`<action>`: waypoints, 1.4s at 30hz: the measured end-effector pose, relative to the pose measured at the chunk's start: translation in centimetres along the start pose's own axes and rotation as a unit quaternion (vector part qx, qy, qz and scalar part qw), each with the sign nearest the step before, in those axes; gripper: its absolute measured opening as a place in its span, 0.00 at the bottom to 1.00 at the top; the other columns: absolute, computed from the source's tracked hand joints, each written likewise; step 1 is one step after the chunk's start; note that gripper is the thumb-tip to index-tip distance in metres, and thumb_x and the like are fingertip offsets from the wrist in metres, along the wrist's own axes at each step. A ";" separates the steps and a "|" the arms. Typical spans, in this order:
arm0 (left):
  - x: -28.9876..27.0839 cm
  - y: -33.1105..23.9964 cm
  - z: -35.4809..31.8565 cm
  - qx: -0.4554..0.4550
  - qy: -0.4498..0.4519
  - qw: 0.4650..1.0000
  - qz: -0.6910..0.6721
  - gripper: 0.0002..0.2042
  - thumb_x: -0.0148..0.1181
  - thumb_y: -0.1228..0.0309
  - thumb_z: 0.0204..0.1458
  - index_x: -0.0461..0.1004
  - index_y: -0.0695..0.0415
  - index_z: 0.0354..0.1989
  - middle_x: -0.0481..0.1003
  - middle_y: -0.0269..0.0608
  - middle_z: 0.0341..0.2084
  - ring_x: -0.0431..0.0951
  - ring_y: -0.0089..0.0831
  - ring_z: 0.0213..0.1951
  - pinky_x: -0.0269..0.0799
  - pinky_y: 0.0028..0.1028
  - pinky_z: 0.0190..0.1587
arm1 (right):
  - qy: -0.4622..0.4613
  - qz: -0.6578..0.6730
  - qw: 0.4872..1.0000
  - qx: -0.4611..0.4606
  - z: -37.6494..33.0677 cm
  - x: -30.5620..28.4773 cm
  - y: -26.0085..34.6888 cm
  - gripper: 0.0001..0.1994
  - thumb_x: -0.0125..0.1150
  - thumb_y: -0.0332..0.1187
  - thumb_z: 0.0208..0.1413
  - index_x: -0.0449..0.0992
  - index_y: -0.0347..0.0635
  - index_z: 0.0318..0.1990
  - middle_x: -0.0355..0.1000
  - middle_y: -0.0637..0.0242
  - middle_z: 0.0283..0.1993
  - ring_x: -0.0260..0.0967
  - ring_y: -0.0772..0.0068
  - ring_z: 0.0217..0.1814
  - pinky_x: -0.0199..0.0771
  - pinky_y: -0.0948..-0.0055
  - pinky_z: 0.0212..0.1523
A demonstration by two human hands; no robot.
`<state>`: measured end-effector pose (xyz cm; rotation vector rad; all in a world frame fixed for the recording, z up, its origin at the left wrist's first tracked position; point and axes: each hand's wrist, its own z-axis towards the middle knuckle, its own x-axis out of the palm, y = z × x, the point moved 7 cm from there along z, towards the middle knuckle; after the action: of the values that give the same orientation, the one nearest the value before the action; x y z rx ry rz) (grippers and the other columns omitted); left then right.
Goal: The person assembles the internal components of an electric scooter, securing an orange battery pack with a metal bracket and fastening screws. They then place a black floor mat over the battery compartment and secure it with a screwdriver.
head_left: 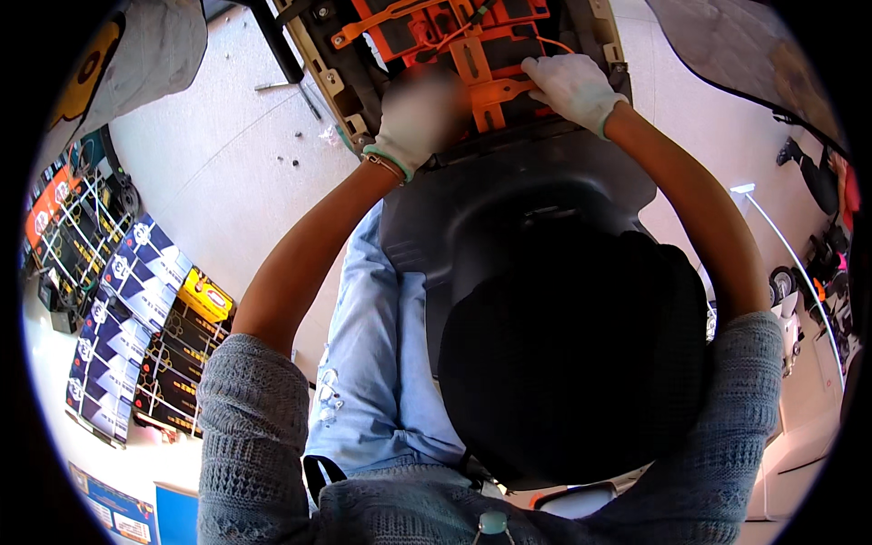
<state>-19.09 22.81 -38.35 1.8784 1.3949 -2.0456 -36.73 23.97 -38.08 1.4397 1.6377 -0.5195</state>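
An open scooter battery bay (472,45) with orange brackets and wires lies ahead of me at the top of the view. My left hand (413,113), in a white glove, is blurred by motion and rests over the left side of the orange parts; whether it grips anything cannot be made out. My right hand (570,86), also gloved, pinches an orange bracket (504,91) with a thin orange wire (554,44) just above it. Below the bay, the black scooter seat (563,354) and its dark body panel (509,200) fill the middle.
Small screws (295,162) and a metal tool (272,86) lie on the pale floor to the left. Stacked blue and black-yellow boxes (136,318) line the left wall. Other scooters (817,263) stand at the right. My blue-jeaned leg (372,363) is beside the seat.
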 end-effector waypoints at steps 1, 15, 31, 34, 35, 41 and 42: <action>-0.1 0.0 0.0 0.002 -0.007 1.000 0.008 0.13 0.55 0.63 0.50 0.63 0.55 0.40 0.69 0.48 0.34 0.74 0.46 0.35 0.72 0.39 0.33 | 0.000 0.002 1.000 -0.004 0.2 0.3 0.1 0.14 0.58 0.37 0.50 0.65 0.42 0.40 0.71 0.61 0.27 0.71 0.55 0.33 0.71 0.61 0.31; 0.0 -0.4 2.0 -0.045 0.048 0.997 -0.042 0.15 0.59 0.66 0.45 0.67 0.56 0.40 0.69 0.46 0.31 0.74 0.44 0.33 0.72 0.38 0.34 | -0.028 0.158 0.986 0.041 -2.8 2.2 -2.6 0.13 0.59 0.35 0.49 0.66 0.43 0.40 0.72 0.58 0.29 0.70 0.54 0.33 0.69 0.60 0.33; 0.4 -3.6 -1.0 -0.341 -0.030 0.938 -0.054 0.29 0.62 0.56 0.42 0.64 0.61 0.50 0.64 0.52 0.49 0.67 0.46 0.48 0.64 0.38 0.49 | -0.152 0.207 0.963 0.075 -3.5 1.5 -2.0 0.15 0.58 0.34 0.50 0.68 0.46 0.46 0.74 0.62 0.30 0.72 0.57 0.31 0.70 0.64 0.29; -0.4 -2.9 -1.5 -0.308 -0.084 0.947 -0.013 0.23 0.61 0.62 0.42 0.68 0.60 0.46 0.67 0.47 0.46 0.63 0.44 0.51 0.57 0.40 0.53 | -0.175 0.171 0.969 0.040 -3.3 1.6 -1.6 0.15 0.58 0.34 0.50 0.68 0.45 0.46 0.74 0.61 0.31 0.72 0.57 0.31 0.71 0.64 0.29; -0.4 -3.4 -1.7 -0.293 -0.114 0.949 0.013 0.22 0.61 0.63 0.43 0.68 0.59 0.46 0.67 0.45 0.46 0.63 0.44 0.51 0.58 0.40 0.53 | -0.165 0.175 0.970 0.043 -3.3 1.8 -1.7 0.15 0.58 0.34 0.50 0.68 0.45 0.46 0.74 0.61 0.31 0.72 0.57 0.31 0.71 0.64 0.29; 0.0 -2.3 -0.4 -0.257 -0.093 0.962 -0.005 0.16 0.60 0.66 0.41 0.70 0.50 0.42 0.68 0.40 0.40 0.65 0.39 0.49 0.48 0.42 0.59 | -0.127 0.158 0.978 0.058 -3.2 1.9 -1.8 0.15 0.57 0.34 0.51 0.67 0.46 0.46 0.74 0.61 0.31 0.72 0.58 0.31 0.71 0.64 0.30; -0.2 -1.7 -0.3 -0.246 -0.083 0.966 0.011 0.17 0.61 0.64 0.41 0.71 0.49 0.42 0.68 0.40 0.39 0.65 0.41 0.48 0.53 0.41 0.56 | -0.136 0.141 0.979 0.049 -3.5 1.7 -1.8 0.15 0.57 0.34 0.51 0.67 0.45 0.46 0.74 0.61 0.31 0.72 0.58 0.31 0.71 0.64 0.30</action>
<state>-19.76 23.93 -37.17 1.4729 1.6337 -1.6004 -39.47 27.22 -38.00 1.5664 1.1839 -0.6105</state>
